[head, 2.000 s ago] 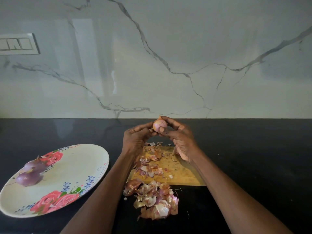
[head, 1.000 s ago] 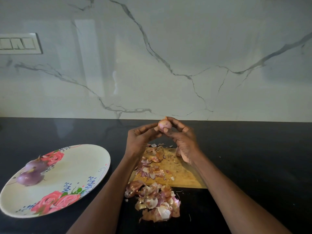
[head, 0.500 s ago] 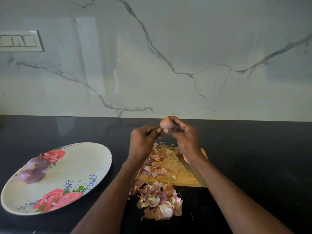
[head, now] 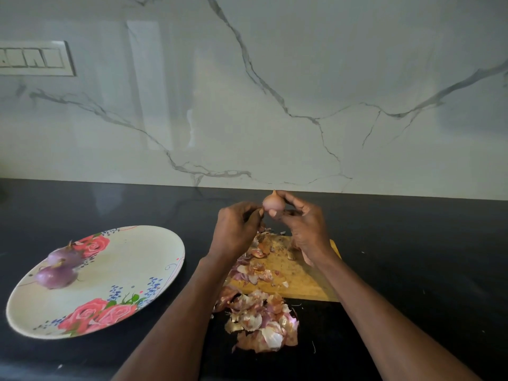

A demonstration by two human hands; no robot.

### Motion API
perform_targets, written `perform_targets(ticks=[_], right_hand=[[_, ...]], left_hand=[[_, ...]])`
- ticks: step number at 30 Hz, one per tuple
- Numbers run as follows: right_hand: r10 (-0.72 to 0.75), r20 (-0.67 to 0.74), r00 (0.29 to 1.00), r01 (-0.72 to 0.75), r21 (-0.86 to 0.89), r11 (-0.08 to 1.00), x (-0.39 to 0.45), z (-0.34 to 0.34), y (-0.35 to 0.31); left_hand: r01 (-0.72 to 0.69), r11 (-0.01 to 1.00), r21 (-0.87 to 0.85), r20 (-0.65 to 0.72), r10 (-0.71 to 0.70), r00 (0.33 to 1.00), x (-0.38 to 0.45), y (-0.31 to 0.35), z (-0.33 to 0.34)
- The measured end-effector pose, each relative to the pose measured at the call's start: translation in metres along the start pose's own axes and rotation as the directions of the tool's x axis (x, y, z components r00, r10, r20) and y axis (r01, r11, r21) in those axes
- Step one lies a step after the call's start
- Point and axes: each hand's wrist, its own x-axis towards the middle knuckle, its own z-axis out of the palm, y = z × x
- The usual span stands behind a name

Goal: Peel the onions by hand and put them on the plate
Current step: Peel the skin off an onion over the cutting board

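Note:
A small pinkish onion (head: pixel 272 202) with its skin still on is held up above the far end of the wooden chopping board (head: pixel 299 279). My right hand (head: pixel 305 226) grips it between thumb and fingers. My left hand (head: pixel 236 229) sits just left of it, its fingertips pinched at the onion's left side. Two peeled purple onions (head: pixel 56 275) (head: pixel 63 255) lie on the far left part of the flowered plate (head: pixel 132 259), which rests on the black counter.
A pile of dry onion skins (head: pixel 261 320) lies on the counter in front of the board, with more skins on the board's left half. The marble wall rises behind. A switch panel (head: pixel 35 58) is at the upper left.
The onion stays between both hands above the board. My left hand's fingers have curled in and pinch at its left side. The view has shifted slightly.

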Motion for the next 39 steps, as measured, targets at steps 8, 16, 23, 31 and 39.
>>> perform_targets(ticks=[8, 16, 23, 31, 39], right_hand=[[0.013, 0.012, 1.000, -0.013, -0.002, 1.000, 0.000, 0.000, 0.000], [0.051, 0.035, 0.998, -0.052, 0.032, 0.998, 0.004, 0.000, 0.005], [0.108, 0.052, 0.993, -0.111, 0.069, 0.991, 0.008, 0.001, 0.011], [0.166, 0.061, 0.984, -0.176, 0.233, 0.956, 0.007, 0.000, 0.006], [0.223, 0.147, 0.964, -0.264, 0.396, 0.880, 0.008, -0.004, -0.001]], left_hand=[[-0.032, 0.999, 0.002, -0.019, 0.032, 0.999, -0.003, 0.002, 0.000], [-0.005, 1.000, -0.010, -0.035, 0.004, 0.999, -0.004, 0.003, 0.000], [-0.019, 1.000, -0.015, -0.037, 0.018, 0.999, -0.004, 0.003, -0.001], [0.112, 0.991, -0.070, -0.116, -0.120, 0.986, -0.002, 0.004, -0.003], [0.129, 0.987, -0.100, -0.136, -0.142, 0.980, -0.001, 0.003, -0.005]])
